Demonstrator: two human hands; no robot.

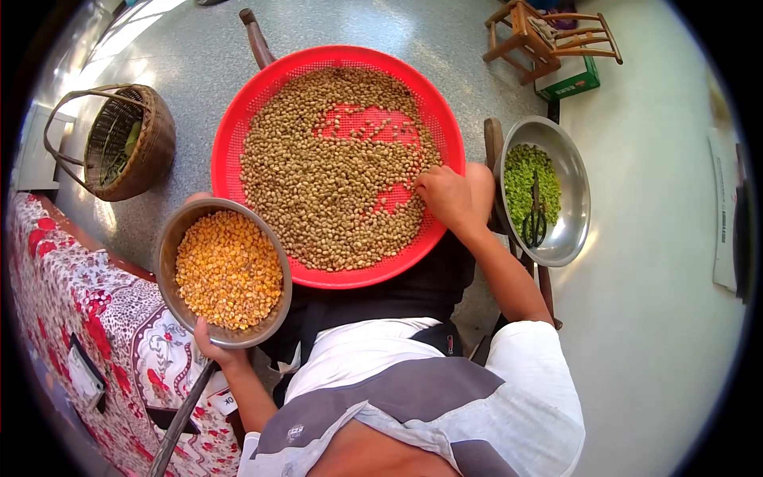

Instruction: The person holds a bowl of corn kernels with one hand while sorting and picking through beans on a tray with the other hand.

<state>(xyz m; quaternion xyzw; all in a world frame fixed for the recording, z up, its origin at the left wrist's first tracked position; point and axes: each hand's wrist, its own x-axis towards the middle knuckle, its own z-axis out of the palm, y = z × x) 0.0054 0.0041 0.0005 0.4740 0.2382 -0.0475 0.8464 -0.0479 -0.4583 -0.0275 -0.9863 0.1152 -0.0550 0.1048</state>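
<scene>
A round red plastic sieve tray [226, 151] rests over my lap, spread with small greenish-brown beans [318, 191]. My right hand [447, 195] is at its right side, with fingers curled together down at the beans; what they pinch, if anything, is hidden. Bare red mesh shows beside those fingers and higher up in the tray. My left hand [214, 343] grips the near rim of a metal bowl [165, 266], thumb on the outside. Yellow-orange corn kernels [230, 270] fill the bowl, which sits against the tray's lower left edge.
To the right, a steel basin [574, 199] holds chopped green pieces [520, 179] and black scissors [536, 219]. A wicker basket [155, 151] stands on the floor at left. A small wooden chair [528, 36] and green box [576, 78] are at upper right. Floral fabric [103, 294] lies left.
</scene>
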